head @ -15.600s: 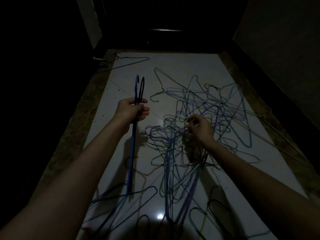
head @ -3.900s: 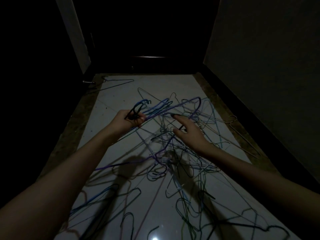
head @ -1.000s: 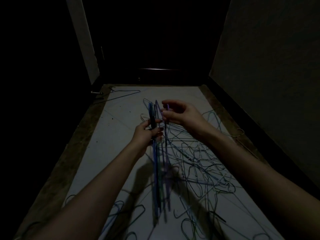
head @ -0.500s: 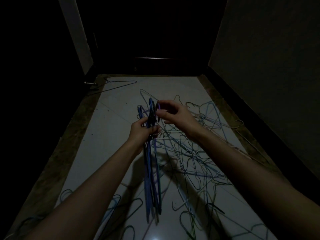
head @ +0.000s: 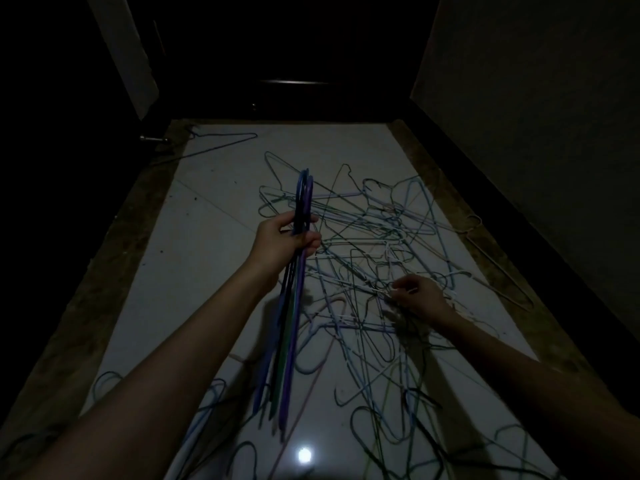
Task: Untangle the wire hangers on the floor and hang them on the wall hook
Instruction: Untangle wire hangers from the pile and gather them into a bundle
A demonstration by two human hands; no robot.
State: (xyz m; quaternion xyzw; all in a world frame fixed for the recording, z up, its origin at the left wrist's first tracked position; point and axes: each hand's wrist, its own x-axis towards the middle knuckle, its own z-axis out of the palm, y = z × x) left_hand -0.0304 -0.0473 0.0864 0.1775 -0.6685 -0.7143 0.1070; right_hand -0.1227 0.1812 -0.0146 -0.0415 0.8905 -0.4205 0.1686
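A loose heap of thin wire hangers [head: 377,258] sprawls over the pale glossy floor tiles [head: 214,244], pale blue, green, white and dark wires crossing every which way, the hooked ends curling out of the mess. Above its left edge the left hand [head: 285,239] has its fingers wrapped round a slim bundle of sorted hangers [head: 294,306], blue, green, purple and dark, pressed flat together edge-on; their hooks stick up past the knuckles and the long bodies hang down toward the floor. Lower right, the right hand [head: 417,296] is down in the tangle with fingertips pinching a white wire [head: 391,291]. One dark hanger [head: 221,142] lies alone at the far left corner, and another pale one [head: 495,261] rests on the brown mottled border strip [head: 104,271] along the right wall. A bright spot of light glints off the tile near the bottom
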